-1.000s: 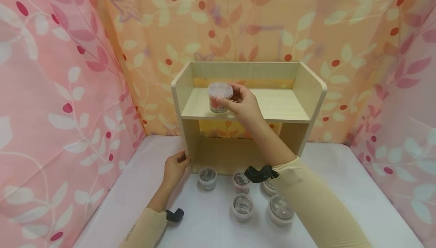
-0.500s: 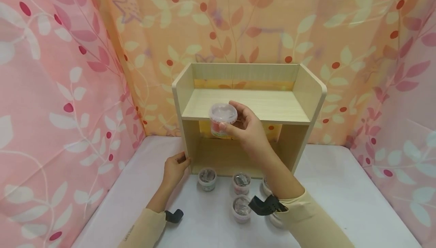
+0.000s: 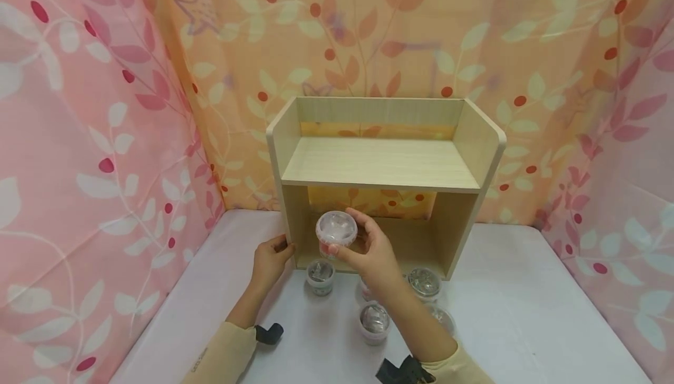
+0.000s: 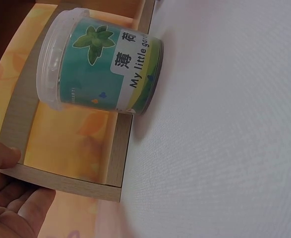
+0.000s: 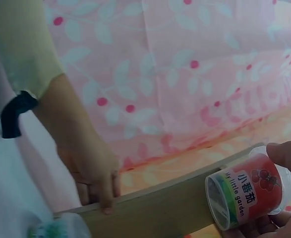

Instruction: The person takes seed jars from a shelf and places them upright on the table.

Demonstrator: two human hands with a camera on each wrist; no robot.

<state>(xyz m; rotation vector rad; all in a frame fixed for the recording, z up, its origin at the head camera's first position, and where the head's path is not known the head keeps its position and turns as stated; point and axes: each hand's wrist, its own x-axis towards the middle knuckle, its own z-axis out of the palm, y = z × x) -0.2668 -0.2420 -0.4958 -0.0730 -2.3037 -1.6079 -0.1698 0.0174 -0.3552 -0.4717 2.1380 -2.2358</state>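
Note:
My right hand (image 3: 372, 255) grips a clear-lidded plastic cup (image 3: 337, 233) in front of the shelf's lower compartment. In the right wrist view the cup (image 5: 249, 193) has a red label with small tomatoes and "My little garden". My left hand (image 3: 270, 264) pinches the left side panel of the pale wooden shelf (image 3: 381, 164) near its bottom; in the left wrist view thumb and fingers lie on either side of the panel (image 4: 61, 179). Beside that hand stands a cup with a green leaf label (image 3: 320, 277), also seen close up as a green-labelled cup (image 4: 100, 64).
Several more lidded cups stand on the white table (image 3: 505, 314) before the shelf, among them a cup (image 3: 374, 322) at the front and a cup (image 3: 424, 283) at right. My right forearm partly covers some. Floral curtains (image 3: 105, 138) enclose the table.
My right hand has brought the red-labelled cup down from the upper shelf level to the front of the lower compartment. My left hand has stayed on the side panel.

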